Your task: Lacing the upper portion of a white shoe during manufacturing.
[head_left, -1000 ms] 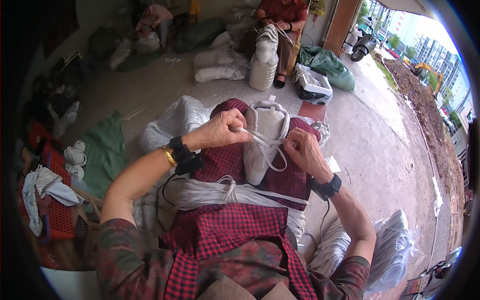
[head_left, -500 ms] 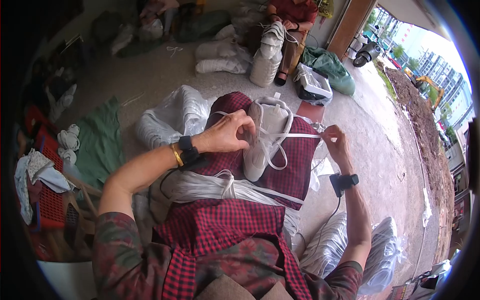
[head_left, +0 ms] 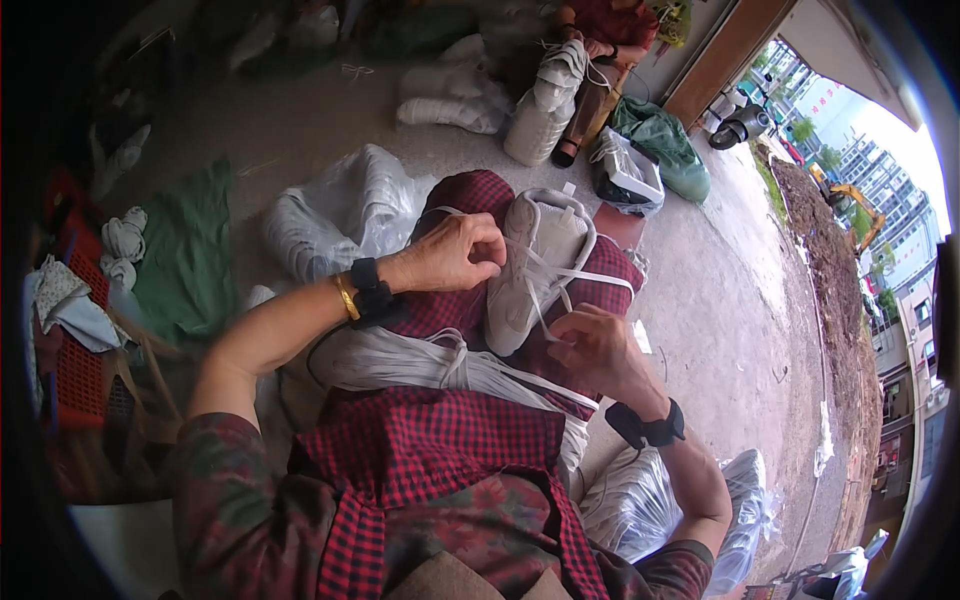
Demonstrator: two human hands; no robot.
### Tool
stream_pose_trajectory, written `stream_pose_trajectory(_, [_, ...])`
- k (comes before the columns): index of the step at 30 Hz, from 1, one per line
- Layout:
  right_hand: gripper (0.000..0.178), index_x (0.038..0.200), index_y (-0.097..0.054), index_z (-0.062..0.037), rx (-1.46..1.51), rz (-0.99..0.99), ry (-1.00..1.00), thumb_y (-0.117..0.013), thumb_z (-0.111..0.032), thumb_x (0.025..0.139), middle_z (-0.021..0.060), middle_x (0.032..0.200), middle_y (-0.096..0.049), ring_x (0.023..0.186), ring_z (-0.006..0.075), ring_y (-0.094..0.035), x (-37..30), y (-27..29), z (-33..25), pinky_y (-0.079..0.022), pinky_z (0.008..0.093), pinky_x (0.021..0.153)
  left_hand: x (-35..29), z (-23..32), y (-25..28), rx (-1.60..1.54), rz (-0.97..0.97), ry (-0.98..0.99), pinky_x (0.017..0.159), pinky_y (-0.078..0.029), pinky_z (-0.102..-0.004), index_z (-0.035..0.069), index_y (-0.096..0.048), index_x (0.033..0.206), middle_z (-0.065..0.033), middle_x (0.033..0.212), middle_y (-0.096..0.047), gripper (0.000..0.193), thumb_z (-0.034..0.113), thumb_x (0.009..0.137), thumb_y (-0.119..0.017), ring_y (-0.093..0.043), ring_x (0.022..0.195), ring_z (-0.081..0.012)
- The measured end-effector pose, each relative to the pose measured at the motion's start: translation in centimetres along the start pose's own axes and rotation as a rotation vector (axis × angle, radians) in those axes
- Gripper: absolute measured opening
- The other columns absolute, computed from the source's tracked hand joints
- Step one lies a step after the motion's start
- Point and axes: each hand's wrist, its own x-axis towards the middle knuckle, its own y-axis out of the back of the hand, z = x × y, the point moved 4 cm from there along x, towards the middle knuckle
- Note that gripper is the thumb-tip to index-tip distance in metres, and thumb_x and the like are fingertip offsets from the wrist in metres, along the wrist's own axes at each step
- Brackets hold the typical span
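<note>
A white sneaker (head_left: 535, 265) lies on my lap, on a red checked apron (head_left: 470, 440), with a white lace (head_left: 560, 275) threaded across it. My left hand (head_left: 455, 255) is closed on the lace at the sneaker's left side. My right hand (head_left: 590, 345) pinches the lace just below the sneaker's near end. A bundle of white laces (head_left: 440, 365) lies across my thighs under both hands.
Clear bags of white goods lie at the left (head_left: 340, 215) and lower right (head_left: 650, 500). A red crate (head_left: 75, 370) with rags stands at far left. Another person (head_left: 600, 30) sits at the top beside white sneakers (head_left: 545, 100) and a green bag (head_left: 660, 140).
My right hand has come back from the far right to the sneaker's near end, pulling the lace with it. My left hand has stayed at the shoe's left side.
</note>
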Motion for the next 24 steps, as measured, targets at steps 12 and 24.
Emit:
stream_pose_trajectory(12, [0.015, 0.081, -0.055, -0.0082, 0.864, 0.177, -0.282, -0.068, -0.009, 0.090, -0.0076, 0.076, -0.050, 0.069, 0.0035, -0.043, 1.3, 1.3, 6.8, -0.034, 0.0216, 0.060, 2.0, 0.1, 0.1, 0.111, 0.364, -0.143, 0.068, -0.054, -0.0330, 0.003, -0.064, 0.092, -0.0067, 0.088, -0.060, 0.016, 0.006, 0.080, -0.073, -0.063, 0.083, -0.0189])
stream_pose_trajectory(24, [0.014, 0.080, -0.055, -0.0037, 0.275, 0.310, -0.040, -0.068, -0.001, 0.077, 0.0021, 0.090, -0.052, 0.072, 0.0104, -0.053, 2.1, 0.8, 5.5, -0.044, 0.0262, 0.063, 2.7, -4.8, 6.0, 0.045, -0.033, 0.276, 0.062, -0.046, -0.0302, 0.002, -0.071, 0.074, -0.0030, 0.062, -0.061, 0.031, 0.032, 0.081, -0.077, -0.055, 0.063, -0.0098])
